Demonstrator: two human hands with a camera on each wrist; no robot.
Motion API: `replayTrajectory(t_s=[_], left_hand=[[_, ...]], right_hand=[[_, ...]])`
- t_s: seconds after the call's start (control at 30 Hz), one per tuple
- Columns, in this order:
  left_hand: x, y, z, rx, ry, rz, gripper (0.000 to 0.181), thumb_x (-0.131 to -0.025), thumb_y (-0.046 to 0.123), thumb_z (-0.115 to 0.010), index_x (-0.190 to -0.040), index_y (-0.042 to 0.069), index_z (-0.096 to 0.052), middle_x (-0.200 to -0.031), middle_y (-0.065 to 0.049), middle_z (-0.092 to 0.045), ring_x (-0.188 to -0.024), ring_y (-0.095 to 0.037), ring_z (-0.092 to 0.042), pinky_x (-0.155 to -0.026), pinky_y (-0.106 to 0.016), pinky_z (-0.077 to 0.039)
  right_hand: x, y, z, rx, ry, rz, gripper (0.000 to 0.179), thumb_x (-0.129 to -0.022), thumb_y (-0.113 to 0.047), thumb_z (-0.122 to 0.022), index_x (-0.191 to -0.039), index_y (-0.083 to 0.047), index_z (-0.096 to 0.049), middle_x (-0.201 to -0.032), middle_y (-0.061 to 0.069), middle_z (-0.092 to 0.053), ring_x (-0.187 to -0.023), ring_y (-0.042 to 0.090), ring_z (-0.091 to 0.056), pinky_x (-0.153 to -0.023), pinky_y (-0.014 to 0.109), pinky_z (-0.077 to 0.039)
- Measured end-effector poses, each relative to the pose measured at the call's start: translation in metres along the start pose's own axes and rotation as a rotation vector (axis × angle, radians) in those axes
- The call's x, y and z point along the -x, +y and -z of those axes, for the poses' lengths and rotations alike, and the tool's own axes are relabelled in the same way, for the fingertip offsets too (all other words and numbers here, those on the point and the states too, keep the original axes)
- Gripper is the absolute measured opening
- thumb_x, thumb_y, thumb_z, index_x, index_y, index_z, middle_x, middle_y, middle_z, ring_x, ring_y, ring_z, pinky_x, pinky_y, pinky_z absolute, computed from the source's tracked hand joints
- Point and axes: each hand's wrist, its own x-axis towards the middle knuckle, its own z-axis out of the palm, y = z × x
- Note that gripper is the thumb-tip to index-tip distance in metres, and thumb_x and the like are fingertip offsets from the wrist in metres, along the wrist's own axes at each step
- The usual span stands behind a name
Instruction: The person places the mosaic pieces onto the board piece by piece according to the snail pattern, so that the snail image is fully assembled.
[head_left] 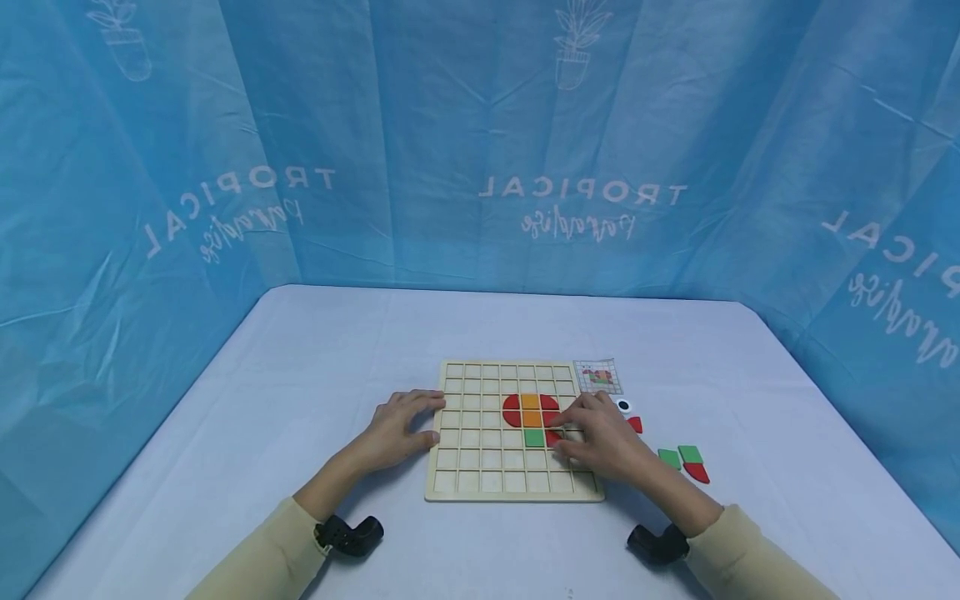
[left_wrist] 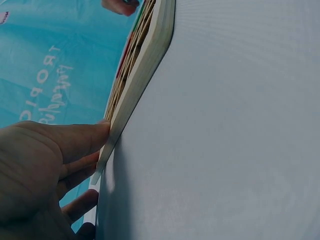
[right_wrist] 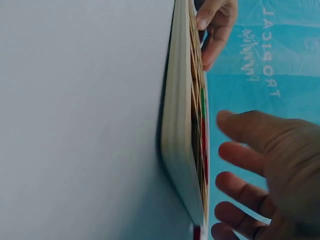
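Note:
A light wooden grid board (head_left: 467, 482) lies on the table. On it sit two orange squares (head_left: 531, 402), a green square (head_left: 534, 437) and several red rounded pieces (head_left: 512, 403), partly covered by fingers. My left hand (head_left: 401, 425) rests against the board's left edge; in the left wrist view its thumb (left_wrist: 90, 137) touches the rim, fingers fairly straight. Over the right part of the board is my right hand (head_left: 600, 435), close to the red pieces. In the right wrist view its fingers (right_wrist: 245, 190) are spread, with nothing visible between them.
A small printed pattern card (head_left: 597, 377) lies at the board's upper right corner. Right of the board are a white eye piece (head_left: 623, 406), a red piece (head_left: 635, 424), two green pieces (head_left: 691, 454) and a red quarter-round (head_left: 697, 474). A blue curtain (head_left: 427, 125) hangs behind the table.

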Motion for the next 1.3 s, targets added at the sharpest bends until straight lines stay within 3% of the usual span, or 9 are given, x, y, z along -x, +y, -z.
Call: replayTrajectory(t_s=[0.23, 0.53, 0.8, 1.3], left_hand=[[0.001, 0.0, 0.0, 0.009, 0.001, 0.001, 0.048, -0.084, 0.018, -0.069, -0.13, 0.01, -0.055, -0.143, -0.005, -0.048, -0.132, -0.033, -0.039, -0.103, -0.059, -0.027], [0.0, 0.0, 0.0, 0.002, -0.003, 0.015, 0.048, -0.085, 0.019, -0.069, -0.13, 0.011, -0.055, -0.143, -0.004, -0.048, -0.132, -0.032, -0.039, -0.103, -0.058, -0.027], [0.0, 0.001, -0.001, -0.003, 0.005, 0.015, 0.048, -0.084, 0.019, -0.069, -0.129, 0.01, -0.056, -0.143, -0.005, -0.048, -0.132, -0.034, -0.039, -0.105, -0.061, -0.026], [0.001, 0.0, 0.0, -0.006, 0.002, -0.006, 0.049, -0.085, 0.02, -0.069, -0.13, 0.01, -0.055, -0.143, -0.005, -0.048, -0.132, -0.036, -0.039, -0.103, -0.062, -0.026]], right_hand=[[0.018, 0.025, 0.024, 0.006, 0.046, -0.072, 0.029, -0.073, -0.027, -0.08, -0.1, -0.02, -0.072, -0.098, -0.001, -0.059, -0.094, 0.015, -0.042, -0.07, 0.028, -0.04], [0.045, 0.061, 0.046, 0.061, 0.024, -0.195, 0.03, -0.073, -0.029, -0.08, -0.101, -0.019, -0.072, -0.102, 0.003, -0.06, -0.098, 0.02, -0.043, -0.072, 0.031, -0.042], [0.063, 0.08, 0.053, 0.105, 0.0, -0.208, 0.038, -0.07, -0.03, -0.082, -0.104, -0.017, -0.072, -0.104, 0.007, -0.061, -0.097, 0.023, -0.044, -0.074, 0.038, -0.049], [0.068, 0.091, 0.056, 0.129, -0.061, -0.203, 0.033, -0.07, -0.027, -0.082, -0.099, -0.016, -0.073, -0.099, 0.005, -0.061, -0.096, 0.024, -0.043, -0.067, 0.028, -0.041]])
